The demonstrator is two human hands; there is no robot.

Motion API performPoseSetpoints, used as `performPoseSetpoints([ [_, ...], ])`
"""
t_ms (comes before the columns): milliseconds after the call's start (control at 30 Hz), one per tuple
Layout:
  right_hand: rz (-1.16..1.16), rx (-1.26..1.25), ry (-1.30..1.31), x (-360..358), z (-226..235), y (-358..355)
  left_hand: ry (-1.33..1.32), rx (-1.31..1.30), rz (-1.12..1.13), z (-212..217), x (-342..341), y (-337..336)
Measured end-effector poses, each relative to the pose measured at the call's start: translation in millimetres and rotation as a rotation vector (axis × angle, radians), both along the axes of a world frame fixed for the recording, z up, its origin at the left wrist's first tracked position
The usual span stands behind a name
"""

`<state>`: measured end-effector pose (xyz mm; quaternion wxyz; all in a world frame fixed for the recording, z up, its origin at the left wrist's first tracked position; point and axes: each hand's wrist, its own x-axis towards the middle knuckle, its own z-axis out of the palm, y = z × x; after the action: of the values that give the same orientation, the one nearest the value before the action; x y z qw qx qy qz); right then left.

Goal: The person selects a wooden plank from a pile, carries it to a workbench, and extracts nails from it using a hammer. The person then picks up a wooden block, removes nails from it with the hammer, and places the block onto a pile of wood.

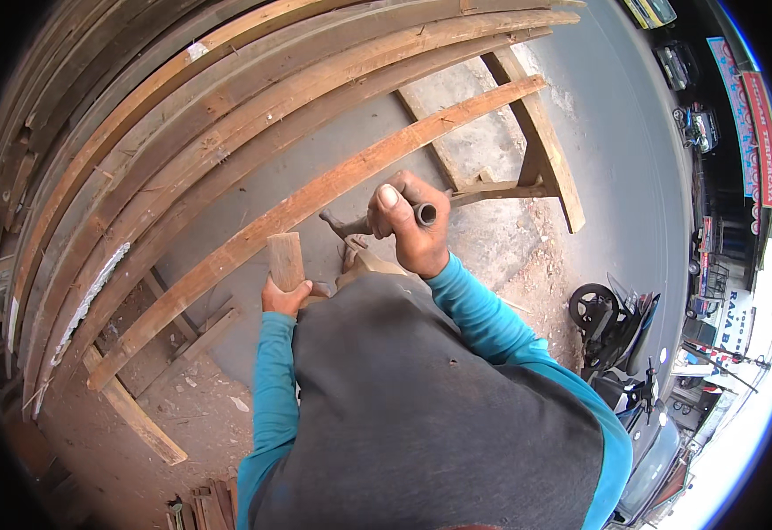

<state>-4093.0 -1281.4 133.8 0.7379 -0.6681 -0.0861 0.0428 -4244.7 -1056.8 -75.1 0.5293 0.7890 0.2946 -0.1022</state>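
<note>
My left hand (284,298) is closed around a short wooden block (286,256), which stands up out of the grip with its top near a long beam. My right hand (412,225) is wrapped round the hollow tube handle of a hammer (342,226); its metal head points left, above my feet. The tube's open end faces up beside my thumb. Just beyond both hands, the long reddish wooden beam (289,212) runs slantwise, resting on wooden trestle legs (540,132). Neither hand touches that beam.
Several long, weathered planks (200,146) with nails lie stacked on the left. Short wood pieces (209,508) are piled at the lower left. Wood chips (540,256) litter the ground on the right. A parked motorcycle (611,318) and a road (624,168) lie farther right.
</note>
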Motion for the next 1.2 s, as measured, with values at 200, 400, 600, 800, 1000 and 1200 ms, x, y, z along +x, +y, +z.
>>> performPoseSetpoints([
  [200, -0.35, 0.034, -0.023, 20, -13, -123, 0.155, 0.022, -0.067, 73, 48, -62],
  [400, -0.512, 0.066, 0.028, 36, -19, -213, -0.009, 0.262, 0.011, 70, 71, -105],
  [600, -0.506, -0.05, 0.004, 40, -21, -251, -0.096, 0.366, -0.117, 105, 115, -117],
  [800, -0.593, -0.236, -0.008, 47, 11, -226, -0.247, 0.436, -0.227, 107, 138, -107],
  [1000, -0.807, -0.139, -0.108, 57, 27, -196, -0.235, 0.364, -0.286, 106, 150, -50],
  [1200, -0.694, -0.113, -0.068, 54, 31, -125, -0.338, 0.299, -0.186, 140, 152, 28],
])
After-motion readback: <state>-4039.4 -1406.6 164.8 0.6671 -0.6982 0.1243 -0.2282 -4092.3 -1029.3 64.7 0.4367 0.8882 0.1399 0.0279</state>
